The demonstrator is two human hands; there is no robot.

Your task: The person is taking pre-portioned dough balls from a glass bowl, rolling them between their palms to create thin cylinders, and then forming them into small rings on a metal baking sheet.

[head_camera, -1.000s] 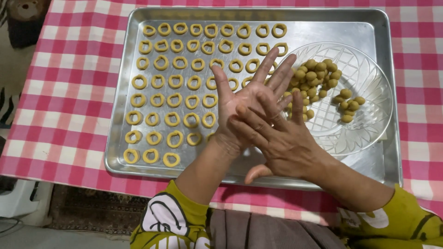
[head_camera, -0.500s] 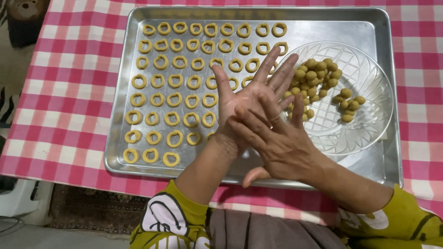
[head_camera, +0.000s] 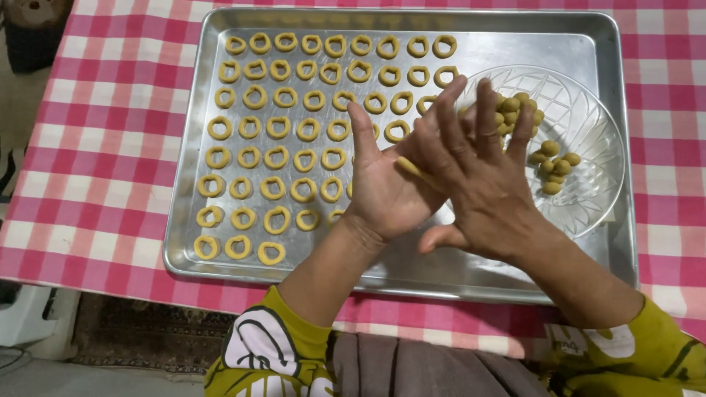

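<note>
Item 1: left hand, palm up, fingers spread flat, over the middle of the tray; not closed on anything
Item 2: right hand, laid flat across the left palm, fingers straight and pointing away from the person; open, pressing rather than gripping
Item 3: dough strip, thin, pale yellow, lying between the two palms; one short end shows at the edge of the right hand, the rest hidden
Item 4: metal tray, rectangular, silver, shallow rim, resting on the desk
Item 5: dough rings, small, yellow, set in neat rows over the left and middle part of the tray, each apart from its neighbour
Item 6: glass bowl, clear, cut pattern, sitting in the right part of the tray
Item 7: dough balls, small, yellow, heaped in the bowl, partly hidden behind the right fingers
Item 8: checked cloth, pink and white, covering the desk under the tray
</note>
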